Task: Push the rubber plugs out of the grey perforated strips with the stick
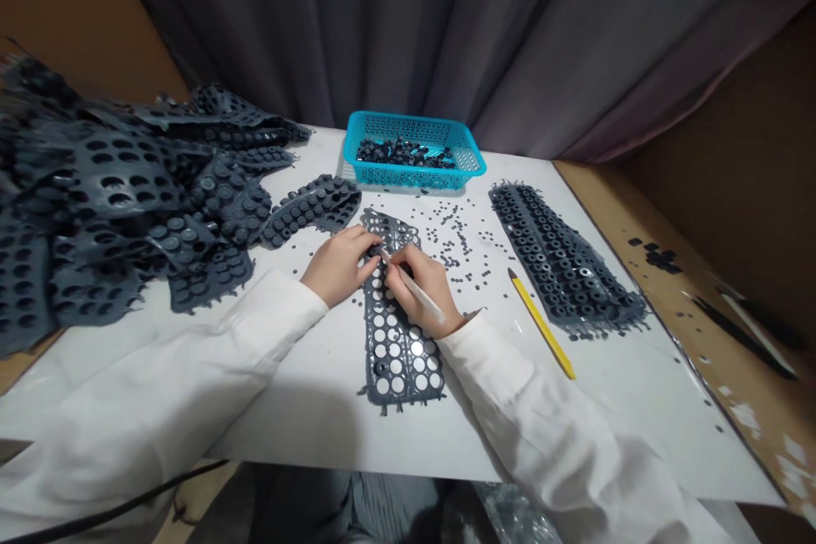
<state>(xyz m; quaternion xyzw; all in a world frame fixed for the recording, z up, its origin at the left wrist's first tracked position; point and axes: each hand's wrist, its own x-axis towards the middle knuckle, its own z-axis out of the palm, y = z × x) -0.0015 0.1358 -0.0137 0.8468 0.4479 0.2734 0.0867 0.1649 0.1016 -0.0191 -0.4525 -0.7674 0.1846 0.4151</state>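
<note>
A dark grey rubber sheet (408, 374) with rows of round holes lies flat before me, the white tabletop showing through most of them. One hole near its front left corner has a dark ring-shaped piece (381, 367) in it. My left hand (341, 263) grips the sheet's left side, fingers bent over it and thumb towards the tool tip. In my right hand (424, 285), closed like a writing grip, is a slim white pen-like stick (421, 297). Its tip meets the sheet's upper part near my left fingertips; the exact contact is hidden.
A turquoise basket (414, 178) of small dark pieces stands behind. Moulded rubber sheets (121, 178) are heaped at left. Another studded sheet (567, 263) and a yellow cutter-like tool (541, 323) lie right. Tiny dark discs (452, 246) are scattered across the white tabletop (306, 382).
</note>
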